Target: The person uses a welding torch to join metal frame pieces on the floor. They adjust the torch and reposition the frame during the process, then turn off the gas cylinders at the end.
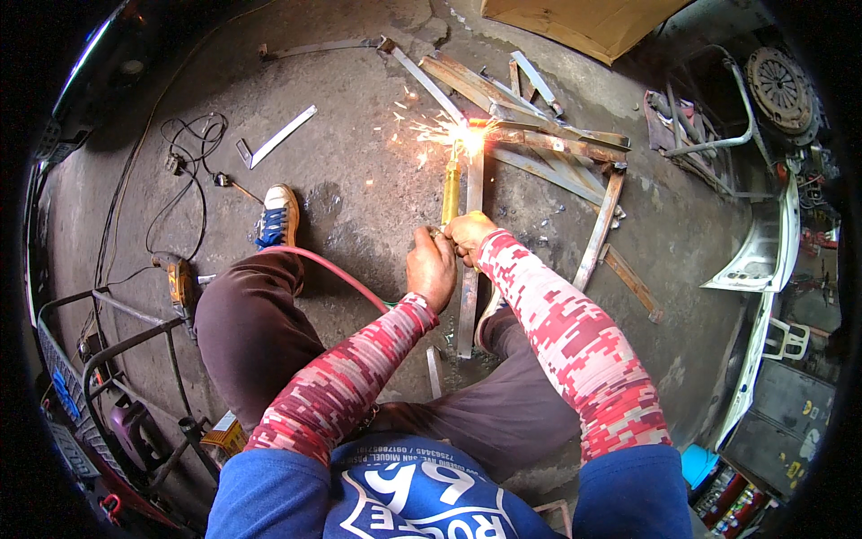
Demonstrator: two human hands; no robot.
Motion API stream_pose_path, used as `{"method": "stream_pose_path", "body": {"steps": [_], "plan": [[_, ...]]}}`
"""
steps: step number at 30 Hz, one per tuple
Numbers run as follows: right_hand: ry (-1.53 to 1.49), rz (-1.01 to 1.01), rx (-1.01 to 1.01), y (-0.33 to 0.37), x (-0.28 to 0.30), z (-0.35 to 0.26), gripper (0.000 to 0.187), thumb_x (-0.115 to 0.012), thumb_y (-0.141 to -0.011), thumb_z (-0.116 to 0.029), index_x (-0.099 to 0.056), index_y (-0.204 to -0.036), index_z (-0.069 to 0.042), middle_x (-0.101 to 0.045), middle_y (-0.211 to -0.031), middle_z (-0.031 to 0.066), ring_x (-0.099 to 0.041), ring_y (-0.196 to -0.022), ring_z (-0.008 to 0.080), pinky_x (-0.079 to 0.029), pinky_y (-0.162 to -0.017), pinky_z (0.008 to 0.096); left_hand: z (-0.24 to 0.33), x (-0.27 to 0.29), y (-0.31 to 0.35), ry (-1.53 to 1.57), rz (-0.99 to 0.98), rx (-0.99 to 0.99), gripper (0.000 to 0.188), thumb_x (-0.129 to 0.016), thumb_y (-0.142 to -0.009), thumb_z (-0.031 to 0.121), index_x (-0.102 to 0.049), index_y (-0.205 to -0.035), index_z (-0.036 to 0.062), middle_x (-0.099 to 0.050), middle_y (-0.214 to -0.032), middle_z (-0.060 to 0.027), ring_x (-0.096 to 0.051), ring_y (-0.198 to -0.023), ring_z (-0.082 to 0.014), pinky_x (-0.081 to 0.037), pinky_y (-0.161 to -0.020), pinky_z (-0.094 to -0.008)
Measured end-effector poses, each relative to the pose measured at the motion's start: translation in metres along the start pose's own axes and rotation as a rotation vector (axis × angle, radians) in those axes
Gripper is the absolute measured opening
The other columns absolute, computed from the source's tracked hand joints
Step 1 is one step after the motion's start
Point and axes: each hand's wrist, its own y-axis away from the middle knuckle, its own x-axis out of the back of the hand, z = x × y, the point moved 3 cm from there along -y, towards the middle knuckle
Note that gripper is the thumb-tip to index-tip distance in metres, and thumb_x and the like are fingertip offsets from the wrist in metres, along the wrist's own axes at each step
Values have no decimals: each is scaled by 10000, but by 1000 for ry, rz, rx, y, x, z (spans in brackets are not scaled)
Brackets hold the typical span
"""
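Observation:
Both hands meet at the rear of a brass-coloured cutting torch (451, 190), which points away from me. My left hand (431, 269) is wrapped round its back end, where a red hose (334, 268) runs off to the left. Just ahead and to the right, my right hand (469, 236) closes on the torch near its valves; some fingertips are hidden. At the torch tip a bright flare throws sparks (431, 135) to the left. The glare covers the exact contact with a flat steel bar (470, 296), which lies lengthwise between my legs under the right wrist.
Rusty angle bars (548, 139) lie piled beyond and right of the flare. A bent metal strip (280, 136), a coiled black cable (193, 148) and a yellow power tool (176, 283) are on the left floor. A metal-framed cart (130, 328) stands lower left, a white panel (763, 260) at right.

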Motion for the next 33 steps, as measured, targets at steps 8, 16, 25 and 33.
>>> {"method": "stream_pose_path", "body": {"steps": [8,16,25,33], "plan": [[-16,-27,17,-11,-2,4,179,-612,-890,-106,-622,-721,-49,-450,-541,13,-373,-420,125,-229,-401,329,-3,-2,-1,9,-16,21,294,-475,-1060,264,-547,-1133,-11,-700,-775,-225,-716,-650,-334,-554,-573,-454],[5,-2,32,-15,-3,6,148,-628,-880,-118,-636,-750,-48,-478,-574,20,-396,-444,130,-250,-412,331,-1,-1,-1,90,-13,18,303,-468,-1048,227,-543,-1235,2,-694,-776,-187,-697,-632,-277,-554,-576,-423],[16,-13,-11,-8,-2,4,123,-655,-870,-116,-659,-776,-37,-519,-599,30,-427,-460,133,-293,-421,333,1,0,1,112,-82,26,277,-455,-1062,226,-548,-1227,26,-700,-777,-193,-708,-637,-283,-550,-572,-423],[23,-9,-8,-9,-2,4,122,-656,-874,-110,-660,-783,-30,-518,-599,29,-434,-469,133,-296,-424,326,-2,-1,1,83,-50,11,303,-457,-1070,255,-542,-1217,4,-701,-775,-208,-713,-646,-290,-553,-575,-426]]}}
